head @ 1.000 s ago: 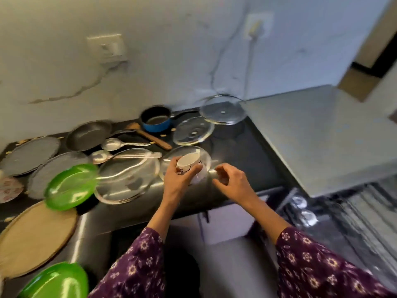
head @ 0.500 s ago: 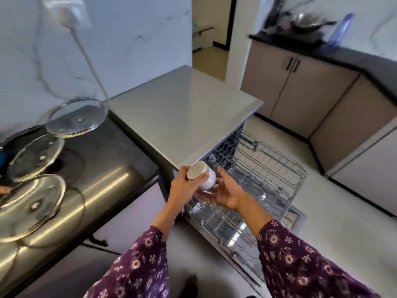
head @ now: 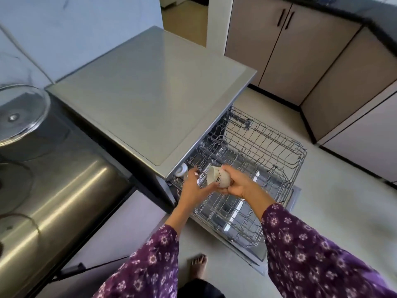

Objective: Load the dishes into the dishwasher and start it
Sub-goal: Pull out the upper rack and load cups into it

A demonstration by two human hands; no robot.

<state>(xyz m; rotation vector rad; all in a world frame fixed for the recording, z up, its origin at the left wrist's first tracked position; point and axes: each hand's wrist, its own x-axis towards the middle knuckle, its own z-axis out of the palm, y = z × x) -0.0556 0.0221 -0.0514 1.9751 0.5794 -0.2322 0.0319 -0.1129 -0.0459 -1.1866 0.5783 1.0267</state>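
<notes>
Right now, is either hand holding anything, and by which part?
The right hand grips the white cup round its base end; the left hand holds nothing.

dishwasher top [head: 150, 89]: smooth matt grey, brushed-metal look. wire rack [head: 268, 151]: grey coated metal wire, slight sheen. cup [head: 219, 179]: glazed white ceramic, glossy, dark print. glass lid [head: 21, 110]: clear, glossy, metal knob. countertop [head: 64, 186]: dark, polished, strong reflections. cabinet doors [head: 290, 50]: matt beige, laminate look. sleeve [head: 311, 254]: purple floral cloth.
</notes>
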